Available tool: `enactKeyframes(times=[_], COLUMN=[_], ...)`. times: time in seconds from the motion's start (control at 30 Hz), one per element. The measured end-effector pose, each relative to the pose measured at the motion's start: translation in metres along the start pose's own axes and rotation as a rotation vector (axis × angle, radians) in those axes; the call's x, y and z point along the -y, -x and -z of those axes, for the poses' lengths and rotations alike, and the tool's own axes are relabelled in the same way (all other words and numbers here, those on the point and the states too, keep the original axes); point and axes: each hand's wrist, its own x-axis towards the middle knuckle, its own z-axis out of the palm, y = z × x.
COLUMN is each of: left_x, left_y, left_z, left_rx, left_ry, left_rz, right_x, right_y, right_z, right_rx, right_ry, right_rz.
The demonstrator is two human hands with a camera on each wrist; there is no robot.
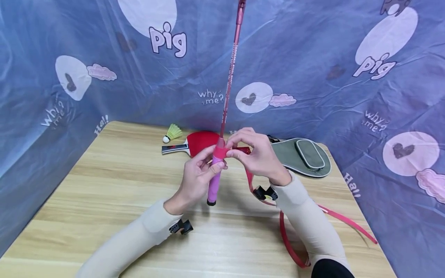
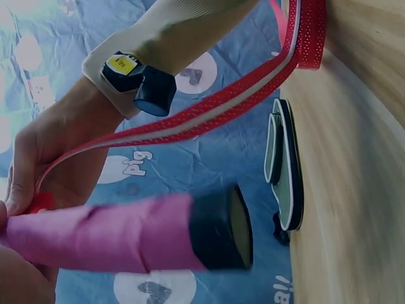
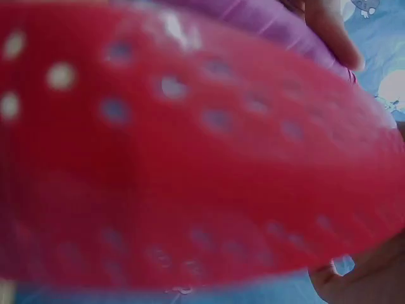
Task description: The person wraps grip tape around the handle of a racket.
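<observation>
A racket with a thin dark-red shaft (image 1: 229, 81) stands nearly upright before me, its head out of view. My left hand (image 1: 195, 177) holds its purple-wrapped handle (image 1: 214, 183) near the top, and the black butt end (image 2: 221, 228) points down toward the table. Red perforated grip tape (image 1: 291, 247) circles the top of the handle. Thumb and fingers of my right hand (image 1: 255, 152) pinch this tape right beside the handle. From there the strip (image 2: 209, 114) hangs down to the tabletop; in the right wrist view the tape (image 3: 190, 171) covers most of the picture.
Behind the hands lie a red table tennis bat (image 1: 198, 142) and a yellow shuttlecock (image 1: 172, 133). A grey-green bat case (image 1: 285, 152) sits at the back right. The tape's loose end reaches the right side of the wooden table (image 1: 104, 173). Blue printed cloth (image 1: 194, 77) surrounds the back and sides.
</observation>
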Motion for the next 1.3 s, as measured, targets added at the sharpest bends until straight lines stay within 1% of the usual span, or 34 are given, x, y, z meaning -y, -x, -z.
enactKeyframes(times=[0.17,0.23,0.3,0.47,0.6,0.7,0.8,0.97,1.07,1.13,1.23,1.3], left_x=[0.002,0.003,0.003,0.000,-0.001,-0.001,0.000,0.001,0.003,0.005,0.007,0.008], left_y=[-0.001,-0.001,-0.001,-0.002,-0.002,-0.002,-0.002,-0.002,-0.002,-0.001,0.000,0.001], left_z=[0.001,0.001,0.002,0.004,0.004,0.004,0.003,0.002,0.001,0.000,-0.003,-0.004], left_rx=[0.051,0.059,0.064,0.084,0.096,0.066,0.021,-0.072,-0.140,-0.165,-0.171,-0.168], left_ry=[0.077,0.088,0.080,0.062,0.059,0.047,0.043,-0.033,-0.101,-0.134,-0.189,-0.210], left_rz=[0.019,0.029,0.031,0.003,0.000,0.008,0.013,-0.003,-0.037,-0.075,-0.129,-0.148], right_x=[0.001,0.002,0.002,0.002,0.000,-0.001,-0.003,-0.004,-0.003,-0.003,-0.002,-0.002], right_y=[-0.003,-0.003,-0.003,-0.003,-0.005,-0.004,-0.002,0.000,0.000,0.000,0.000,0.001], right_z=[0.001,0.000,-0.001,-0.002,-0.003,-0.003,-0.004,-0.005,-0.007,-0.009,-0.011,-0.012], right_rx=[0.026,0.036,0.040,0.004,-0.037,-0.079,-0.115,-0.142,-0.161,-0.174,-0.192,-0.198], right_ry=[0.003,-0.004,-0.010,-0.045,-0.076,-0.073,-0.065,-0.082,-0.106,-0.107,-0.089,-0.077], right_rz=[0.014,0.005,-0.017,-0.071,-0.048,-0.028,-0.046,-0.067,-0.069,-0.067,-0.061,-0.056])
